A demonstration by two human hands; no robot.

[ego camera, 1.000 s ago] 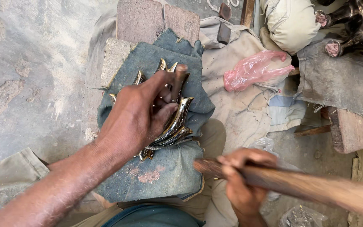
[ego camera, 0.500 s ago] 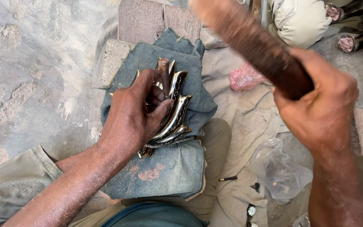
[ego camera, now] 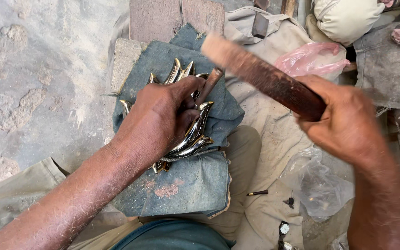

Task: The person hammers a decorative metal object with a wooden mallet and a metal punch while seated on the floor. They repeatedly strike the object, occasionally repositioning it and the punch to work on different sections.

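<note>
I am watching the left hand clenching around a bundle of shiny curved metal pieces and pinning a thin punch upright against them, all lying on a blue-grey cloth over a stone block. The right hand is gripping a wooden mallet tight, raised above the punch and not touching it. I am judging the work as mid-way: the pieces are looking polished and gathered, reddish dust is lying on the cloth, yet the blow is not landing at this moment
</note>
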